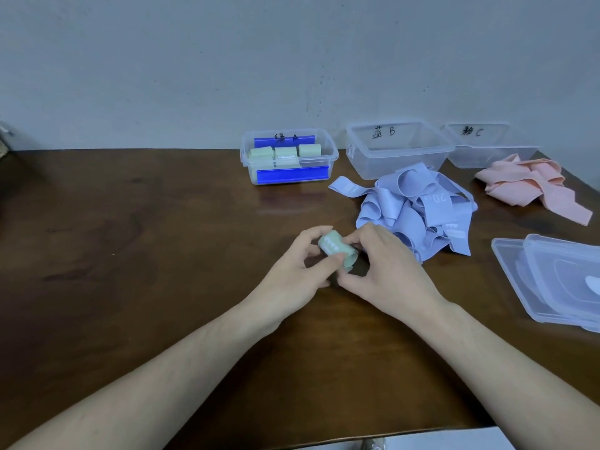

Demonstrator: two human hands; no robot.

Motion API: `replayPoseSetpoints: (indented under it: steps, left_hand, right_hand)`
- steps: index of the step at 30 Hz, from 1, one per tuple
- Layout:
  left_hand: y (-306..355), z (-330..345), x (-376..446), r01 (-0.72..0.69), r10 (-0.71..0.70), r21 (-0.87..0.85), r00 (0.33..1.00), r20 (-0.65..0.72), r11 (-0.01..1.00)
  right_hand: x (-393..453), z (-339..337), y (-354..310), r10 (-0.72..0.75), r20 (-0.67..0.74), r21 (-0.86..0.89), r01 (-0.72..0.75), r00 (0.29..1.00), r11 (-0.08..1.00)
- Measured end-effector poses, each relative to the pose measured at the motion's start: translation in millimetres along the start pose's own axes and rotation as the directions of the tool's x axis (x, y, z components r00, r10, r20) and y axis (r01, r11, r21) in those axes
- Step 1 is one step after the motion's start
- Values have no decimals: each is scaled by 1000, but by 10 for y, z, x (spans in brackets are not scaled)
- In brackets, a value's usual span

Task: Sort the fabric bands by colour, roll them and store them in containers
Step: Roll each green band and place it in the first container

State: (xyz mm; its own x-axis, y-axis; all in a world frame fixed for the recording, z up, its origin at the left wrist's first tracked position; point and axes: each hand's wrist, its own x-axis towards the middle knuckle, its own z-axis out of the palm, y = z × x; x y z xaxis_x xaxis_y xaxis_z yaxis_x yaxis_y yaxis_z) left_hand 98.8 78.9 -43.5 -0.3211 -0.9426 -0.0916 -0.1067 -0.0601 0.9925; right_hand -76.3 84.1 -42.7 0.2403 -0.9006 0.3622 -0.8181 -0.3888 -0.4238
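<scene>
Both hands together mid-table: left hand point(300, 264) and right hand point(386, 267) pinching one green roll point(332, 250). Far behind, green box point(289, 157); right, blue pile point(418, 216).

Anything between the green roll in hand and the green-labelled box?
Nothing visible. Both hands hold the rolled green fabric band; bare wooden table runs to the lidless clear plastic container holding green rolls.

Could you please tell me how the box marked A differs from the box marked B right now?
Box A holds rolled green bands; box B holds none. Box A has blue clips on its long sides; box B shows none. Box A stands left of box B. Both are clear plastic, lidless, by the wall.
</scene>
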Motion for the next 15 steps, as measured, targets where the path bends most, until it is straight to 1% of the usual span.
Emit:
replayPoseSetpoints:
  steps: [2,4,8,12,13,15]
  left_hand:
    - [37,46,-26,53,-51,-148,999,14,988]
    - [57,74,-45,73,-73,-201,997,12,977]
    - [50,94,-44,66,-67,-172,998,-3,983]
    - [65,110,-32,50,-52,-136,999,-14,990]
    - [73,125,-27,41,-44,-118,999,-17,992]
    - [94,165,2,30,-33,-95,999,-29,995]
  right_hand:
    - [-32,14,-40,1,18,21,-2,1000,1000]
    - [-63,21,-65,-1,32,53,0,999,999]
    - [-96,8,-41,-7,23,71,6,1000,997]
    - [-68,-31,17,-15,-36,54,17,999,998]
    - [-48,-63,31,-6,-20,55,7,1000,998]
    - [3,-131,73,-4,63,65,0,998,998]
